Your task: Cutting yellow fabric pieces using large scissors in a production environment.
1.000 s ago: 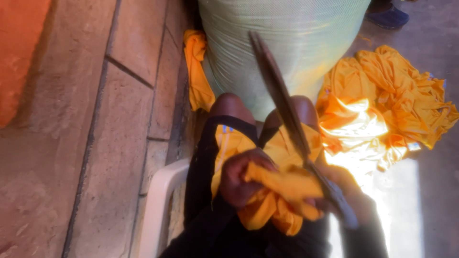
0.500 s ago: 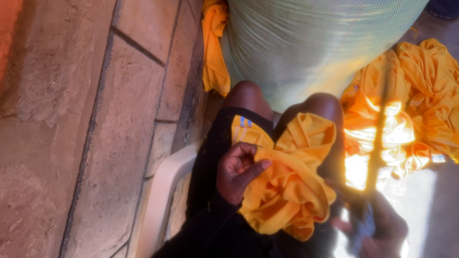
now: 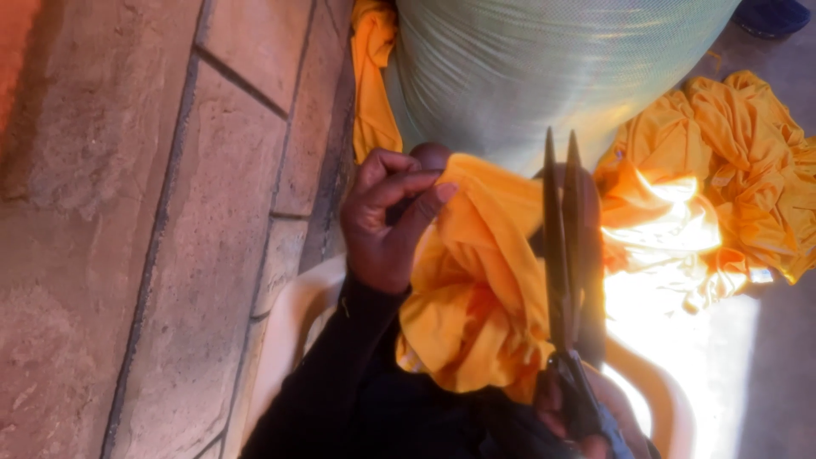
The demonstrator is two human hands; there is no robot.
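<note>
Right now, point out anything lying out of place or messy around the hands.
A heap of yellow garments lies crumpled on the floor beside the big green mesh sack, and one yellow piece is wedged between sack and stone wall. Nothing looks torn or spilled.

To your left rose a rough grey stone-block wall (image 3: 127, 238) with dark mortar joints. Far ahead stood a bulging pale green woven mesh sack (image 3: 544, 68). Under you sat a white plastic chair (image 3: 285, 340). Harsh sunlight struck the grey concrete floor (image 3: 782, 357) on your right.
</note>
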